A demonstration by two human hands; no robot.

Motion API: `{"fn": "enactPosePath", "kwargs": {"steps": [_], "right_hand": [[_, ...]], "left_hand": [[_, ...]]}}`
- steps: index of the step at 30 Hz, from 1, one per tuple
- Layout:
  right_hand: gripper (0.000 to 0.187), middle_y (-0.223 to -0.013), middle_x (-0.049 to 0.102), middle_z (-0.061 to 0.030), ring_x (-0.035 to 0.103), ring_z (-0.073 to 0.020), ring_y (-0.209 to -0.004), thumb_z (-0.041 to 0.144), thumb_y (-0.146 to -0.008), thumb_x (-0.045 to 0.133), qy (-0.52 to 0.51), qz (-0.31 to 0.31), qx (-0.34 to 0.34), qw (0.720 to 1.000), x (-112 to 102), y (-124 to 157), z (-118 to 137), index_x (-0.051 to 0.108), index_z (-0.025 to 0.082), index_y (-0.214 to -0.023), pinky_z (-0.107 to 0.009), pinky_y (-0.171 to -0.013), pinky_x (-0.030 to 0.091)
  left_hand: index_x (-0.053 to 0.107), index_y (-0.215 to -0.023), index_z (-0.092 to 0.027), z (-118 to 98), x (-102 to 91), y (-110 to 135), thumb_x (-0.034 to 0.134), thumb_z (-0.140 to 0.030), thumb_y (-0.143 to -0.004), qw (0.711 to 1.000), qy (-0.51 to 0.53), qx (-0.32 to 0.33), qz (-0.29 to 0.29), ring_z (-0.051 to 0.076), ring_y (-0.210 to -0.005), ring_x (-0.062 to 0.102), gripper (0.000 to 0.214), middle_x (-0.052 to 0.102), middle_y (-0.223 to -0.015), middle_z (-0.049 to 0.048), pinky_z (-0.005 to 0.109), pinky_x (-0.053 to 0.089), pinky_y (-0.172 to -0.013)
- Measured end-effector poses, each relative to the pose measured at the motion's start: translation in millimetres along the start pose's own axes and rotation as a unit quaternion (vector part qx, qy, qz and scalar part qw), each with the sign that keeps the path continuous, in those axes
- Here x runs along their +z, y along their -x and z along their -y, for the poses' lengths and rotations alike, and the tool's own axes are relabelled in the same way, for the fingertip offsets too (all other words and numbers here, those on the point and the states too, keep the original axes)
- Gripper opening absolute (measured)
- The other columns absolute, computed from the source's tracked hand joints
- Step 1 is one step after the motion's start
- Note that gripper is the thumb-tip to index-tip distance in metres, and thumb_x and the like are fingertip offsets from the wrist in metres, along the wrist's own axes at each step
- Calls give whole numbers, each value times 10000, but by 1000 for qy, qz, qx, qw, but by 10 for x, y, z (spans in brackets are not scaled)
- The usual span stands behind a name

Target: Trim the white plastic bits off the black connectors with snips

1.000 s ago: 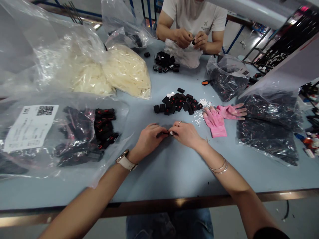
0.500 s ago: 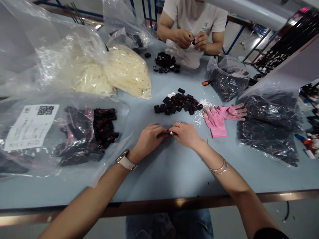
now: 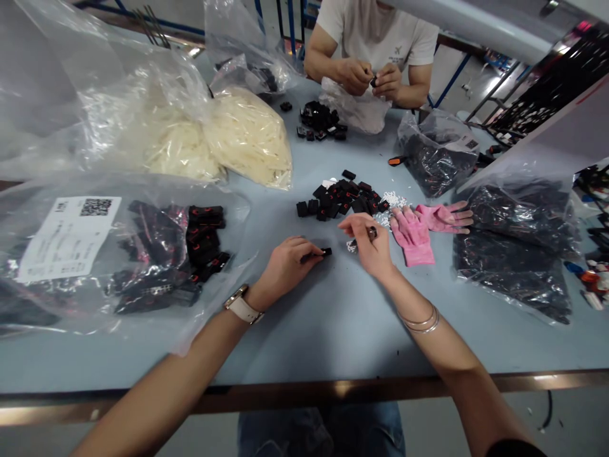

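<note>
My left hand (image 3: 287,265) rests on the blue table (image 3: 333,317) with its fingers pinched on a small black plastic part (image 3: 320,253). My right hand (image 3: 370,240) has lifted away to the right, toward the scattered small white pieces (image 3: 387,206). Its fingers are curled in a pinch, and what they hold is too small to make out. Just beyond both hands lies a pile of black parts (image 3: 340,197).
A pair of pink gloves (image 3: 421,227) lies right of the pile. Clear bags of black parts (image 3: 157,254) and white pieces (image 3: 238,136) sit at left; dark bags (image 3: 516,244) at right. Another person (image 3: 375,44) works across the table with a second black pile (image 3: 320,120).
My right hand has pulled away from the left hand, moving right and toward the white pieces. My left hand stays put with the black part.
</note>
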State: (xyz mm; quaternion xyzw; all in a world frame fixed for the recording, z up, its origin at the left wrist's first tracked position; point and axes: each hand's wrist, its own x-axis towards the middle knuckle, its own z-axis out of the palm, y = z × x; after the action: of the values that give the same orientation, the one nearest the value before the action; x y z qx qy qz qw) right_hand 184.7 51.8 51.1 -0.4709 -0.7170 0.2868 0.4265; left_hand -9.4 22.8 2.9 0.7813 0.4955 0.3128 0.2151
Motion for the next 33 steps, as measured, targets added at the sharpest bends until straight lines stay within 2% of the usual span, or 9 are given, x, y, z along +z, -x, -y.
{"fn": "enactPosePath", "kwargs": {"steps": [2, 7, 10, 16, 28, 33], "right_hand": [[596, -879, 668, -69, 623, -150, -802, 547, -974, 275, -22, -38, 5, 999, 17, 26, -5, 717, 186, -803, -276, -721, 484], [647, -586, 604, -21, 560, -122, -540, 595, -958, 256, -22, -13, 84, 996, 95, 93, -50, 668, 178, -684, -245, -543, 431], [621, -568, 608, -24, 567, -128, -539, 564, -962, 271, 10, -5, 70, 997, 133, 110, -50, 638, 186, -632, -246, -548, 428], [570, -566, 607, -19, 577, -139, -551, 517, -961, 280, 67, 21, 54, 996, 161, 125, -24, 645, 204, -657, -252, -583, 433], [535, -539, 582, -11, 555, -137, -530, 468, -958, 279, 92, 37, 43, 994, 181, 123, -11, 637, 206, -660, -257, -581, 428], [522, -571, 613, -19, 580, -143, -571, 439, -965, 269, 117, 51, 26, 991, 182, 130, 7, 637, 206, -677, -261, -644, 450]], "left_hand": [[634, -832, -213, -8, 1, -1, 648, -212, -822, 1000, -5, -24, 0, 194, -780, 648, 17, 684, -787, 19, 322, 518, -745], [530, -847, -214, -36, -3, -7, 702, -214, -764, 996, 2, -91, -6, 190, -757, 654, 190, 690, -834, 12, 304, 512, -687], [503, -842, -215, -45, -3, -16, 700, -220, -763, 995, 6, -95, -4, 194, -768, 660, 211, 690, -838, 14, 307, 511, -690], [488, -845, -217, -53, 3, -25, 693, -209, -764, 995, 7, -99, -1, 200, -782, 664, 221, 694, -850, 23, 317, 512, -701], [476, -839, -216, -47, 8, -24, 698, -205, -765, 995, 6, -100, 4, 201, -791, 664, 234, 690, -853, 25, 315, 512, -698], [476, -844, -223, -52, 4, -22, 696, -208, -759, 995, 7, -99, 0, 203, -791, 668, 236, 691, -849, 20, 312, 512, -688]]}}
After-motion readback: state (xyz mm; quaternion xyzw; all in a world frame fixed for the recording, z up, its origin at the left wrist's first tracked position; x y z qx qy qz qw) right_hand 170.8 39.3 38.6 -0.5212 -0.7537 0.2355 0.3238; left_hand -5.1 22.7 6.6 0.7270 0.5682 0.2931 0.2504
